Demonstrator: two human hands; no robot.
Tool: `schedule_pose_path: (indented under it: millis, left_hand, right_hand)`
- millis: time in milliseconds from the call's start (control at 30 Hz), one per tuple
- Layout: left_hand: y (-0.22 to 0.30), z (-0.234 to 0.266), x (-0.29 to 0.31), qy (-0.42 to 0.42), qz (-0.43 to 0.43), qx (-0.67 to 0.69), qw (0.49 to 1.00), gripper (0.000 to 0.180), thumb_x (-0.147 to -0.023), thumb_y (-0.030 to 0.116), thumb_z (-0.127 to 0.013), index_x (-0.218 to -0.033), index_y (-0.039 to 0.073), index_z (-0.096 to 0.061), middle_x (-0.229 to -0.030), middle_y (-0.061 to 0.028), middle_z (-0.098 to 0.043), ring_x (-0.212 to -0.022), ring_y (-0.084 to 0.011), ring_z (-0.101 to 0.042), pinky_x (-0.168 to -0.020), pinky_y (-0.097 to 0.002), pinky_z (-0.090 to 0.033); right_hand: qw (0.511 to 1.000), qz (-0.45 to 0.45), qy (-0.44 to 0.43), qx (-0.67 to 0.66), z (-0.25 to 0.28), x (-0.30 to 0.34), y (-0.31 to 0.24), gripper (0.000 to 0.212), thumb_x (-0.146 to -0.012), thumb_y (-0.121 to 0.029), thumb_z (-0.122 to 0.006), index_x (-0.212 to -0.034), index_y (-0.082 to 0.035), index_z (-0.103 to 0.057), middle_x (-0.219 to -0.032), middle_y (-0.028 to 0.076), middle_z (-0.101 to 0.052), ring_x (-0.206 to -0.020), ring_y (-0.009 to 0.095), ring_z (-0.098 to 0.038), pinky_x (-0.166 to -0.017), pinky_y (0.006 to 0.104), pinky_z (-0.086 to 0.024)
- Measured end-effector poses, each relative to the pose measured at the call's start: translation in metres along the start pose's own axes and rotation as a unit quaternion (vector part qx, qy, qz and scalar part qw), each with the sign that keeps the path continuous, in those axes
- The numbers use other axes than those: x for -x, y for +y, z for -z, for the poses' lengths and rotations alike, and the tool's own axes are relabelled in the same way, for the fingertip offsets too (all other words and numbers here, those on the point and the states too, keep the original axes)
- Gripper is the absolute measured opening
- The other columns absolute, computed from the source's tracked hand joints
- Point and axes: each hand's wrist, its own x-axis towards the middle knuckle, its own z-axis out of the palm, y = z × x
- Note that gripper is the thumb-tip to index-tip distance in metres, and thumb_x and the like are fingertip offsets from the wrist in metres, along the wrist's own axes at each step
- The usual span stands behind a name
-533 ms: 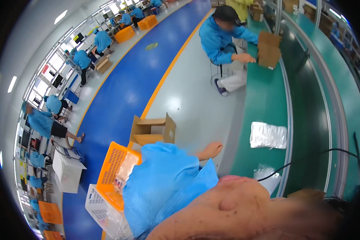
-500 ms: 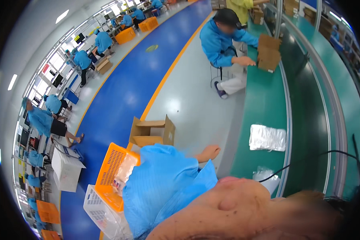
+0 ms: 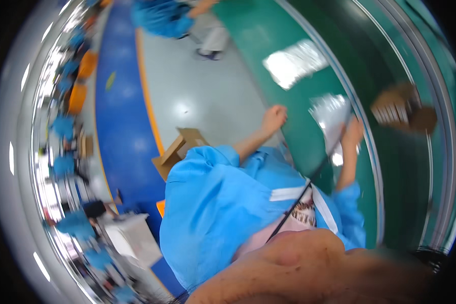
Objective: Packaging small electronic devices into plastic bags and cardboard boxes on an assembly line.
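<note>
At the edge of the green bench, my left hand is curled closed, and nothing shows in it. My right hand is over the bench, its fingers bent at the side of a shiny clear plastic bag. It appears to grip the bag's edge, though motion blurs the fingers. Part of the bag lies behind the hand and a dark cable. Farther off on the bench lies a flat stack of silvery-white plastic bags, apart from both hands.
A brown carton sits on the dark green conveyor to the right. An open cardboard box stands on the floor at my left. A co-worker in blue sits at the far bench. A white box stands by the blue walkway.
My view has swung toward the bench. My right hand has come into view at the clear bag. My left hand is now by the bench edge. A brown carton now shows on the conveyor.
</note>
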Motion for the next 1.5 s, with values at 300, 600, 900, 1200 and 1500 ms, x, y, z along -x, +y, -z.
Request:
schedule_pose_path:
  millis: [300, 600, 900, 1200, 1500]
  left_hand:
    - [0.019, -0.098, -0.021, -0.049, 0.284, 0.165, 0.943, 0.018, -0.083, 0.009, -0.055, -0.097, -0.001, -0.052, -0.080, -0.0092, -0.050, -0.068, -0.0187, -0.052, -0.060, -0.0318, -0.047]
    - [0.003, -0.158, -0.024, -0.035, 0.125, 0.004, 0.991, 0.013, -0.076, 0.011, -0.061, -0.074, 0.000, -0.056, -0.064, -0.0157, -0.054, -0.064, -0.0305, -0.056, -0.059, -0.0409, -0.046]
    - [0.019, -0.137, -0.008, 0.010, -0.075, -0.193, 0.978, 0.013, -0.078, 0.008, -0.053, -0.081, -0.004, -0.052, -0.073, -0.0217, -0.058, -0.072, -0.0399, -0.057, -0.064, -0.0463, -0.043]
    - [0.013, -0.137, -0.015, 0.001, 0.059, -0.040, 0.997, 0.010, -0.078, 0.003, -0.051, -0.085, -0.004, -0.051, -0.076, -0.0158, -0.055, -0.072, -0.0220, -0.054, -0.062, -0.0376, -0.042]
    - [0.001, -0.134, -0.023, -0.027, 0.111, 0.048, 0.992, 0.013, -0.079, 0.004, -0.052, -0.090, -0.003, -0.054, -0.080, -0.0118, -0.057, -0.073, -0.0193, -0.055, -0.063, -0.0340, -0.043]
  right_hand:
    - [0.954, -0.145, -0.237, 0.115, 0.004, 0.033, -0.026, 0.065, -0.080, -0.045, -0.062, -0.138, -0.025, -0.038, -0.149, 0.014, -0.022, -0.134, 0.044, -0.020, -0.102, 0.0606, -0.022]
    - [0.975, -0.074, -0.162, 0.132, -0.003, 0.063, -0.035, 0.063, -0.079, -0.045, -0.062, -0.137, -0.030, -0.040, -0.148, 0.014, -0.023, -0.132, 0.043, -0.026, -0.100, 0.0588, -0.025]
    - [0.999, -0.013, -0.017, -0.042, 0.010, -0.034, -0.031, 0.028, -0.080, -0.018, -0.059, -0.106, -0.011, -0.063, -0.111, 0.007, -0.060, -0.105, 0.030, -0.052, -0.084, 0.0492, -0.042]
    - [0.971, 0.165, -0.155, 0.074, -0.048, -0.129, -0.041, 0.011, -0.076, -0.012, -0.054, -0.084, -0.009, -0.062, -0.073, 0.010, -0.061, -0.079, 0.033, -0.058, -0.065, 0.0444, -0.047]
    - [0.911, -0.100, -0.087, -0.390, 0.031, -0.141, 0.017, 0.010, -0.084, -0.013, -0.056, -0.084, -0.003, -0.056, -0.075, 0.007, -0.063, -0.069, 0.015, -0.060, -0.063, 0.0285, -0.047]
